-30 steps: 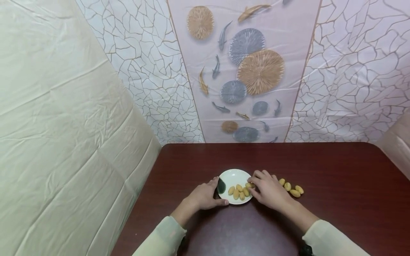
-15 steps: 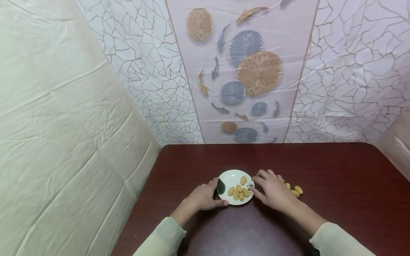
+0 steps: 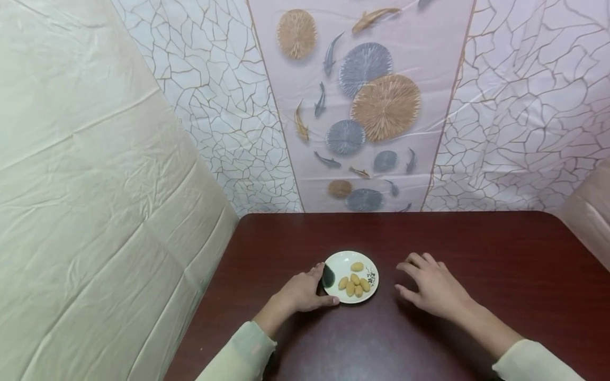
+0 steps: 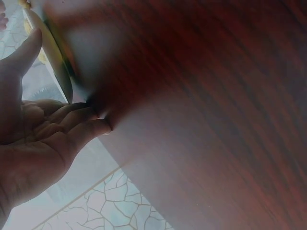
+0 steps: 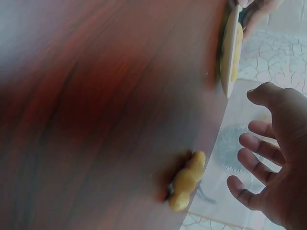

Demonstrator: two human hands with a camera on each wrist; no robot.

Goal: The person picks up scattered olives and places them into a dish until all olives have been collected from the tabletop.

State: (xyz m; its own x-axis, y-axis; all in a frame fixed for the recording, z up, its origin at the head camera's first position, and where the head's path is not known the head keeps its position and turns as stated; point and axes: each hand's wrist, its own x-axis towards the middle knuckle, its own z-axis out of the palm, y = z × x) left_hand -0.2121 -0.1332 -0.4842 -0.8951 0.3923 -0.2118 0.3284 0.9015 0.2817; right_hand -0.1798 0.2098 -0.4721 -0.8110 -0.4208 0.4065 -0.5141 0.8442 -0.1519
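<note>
A small white plate [image 3: 341,260] with a dark green patch at its left and a dark printed design at its right lies on the table. Several yellow oval fruits [image 3: 350,288] lie on it, one apart near the far side. My left hand [image 3: 299,292] rests against the plate's left rim, thumb at the front edge and fingers extended along the side. To the right, my right hand [image 3: 433,283] hovers over the table with fingers spread and loosely bent, holding nothing. More yellow fruits [image 5: 184,181] lie on the table in the right wrist view; in the head view that hand hides them.
The dark red-brown table [image 3: 305,233] has a patterned cloth [image 3: 381,106] hanging behind its far edge. A pale cloth [image 3: 119,211] hangs along the left side, and another stands at the far right.
A fruit is let go at the plate's right side and now lies nearer its far middle. My right hand has moved right, off the plate and over the loose fruits. The left hand stays.
</note>
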